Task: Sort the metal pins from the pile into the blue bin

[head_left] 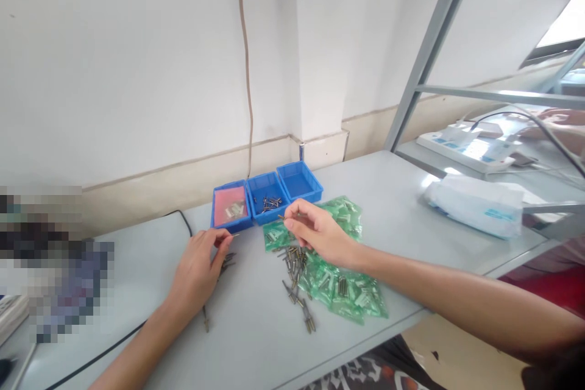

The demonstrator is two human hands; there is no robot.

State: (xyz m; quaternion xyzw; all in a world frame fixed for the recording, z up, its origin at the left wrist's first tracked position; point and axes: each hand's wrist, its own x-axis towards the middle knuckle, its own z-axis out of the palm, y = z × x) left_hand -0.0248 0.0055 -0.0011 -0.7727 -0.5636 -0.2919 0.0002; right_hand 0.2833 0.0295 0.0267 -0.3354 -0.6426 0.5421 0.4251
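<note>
My left hand (198, 267) rests on the grey table (393, 219) and pinches a small metal pin between thumb and forefinger, just in front of the left blue bin (230, 207). My right hand (317, 233) hovers over a heap of green plastic bags (340, 286) and pinches another small metal pin (280, 217) near the middle blue bin (267, 195). Loose metal pins (297, 277) lie scattered between my hands. The middle bin holds several pins. A pink sheet with small parts fills the left bin. The right blue bin (299, 181) looks bare.
A black cable (185, 222) runs along the table's left side. A white packet (475, 204) lies at the right. Beyond a grey metal frame (427, 49), a power strip (466, 149) sits on a neighbouring table, with another person's hand (557, 119) near it. The wall stands close behind the bins.
</note>
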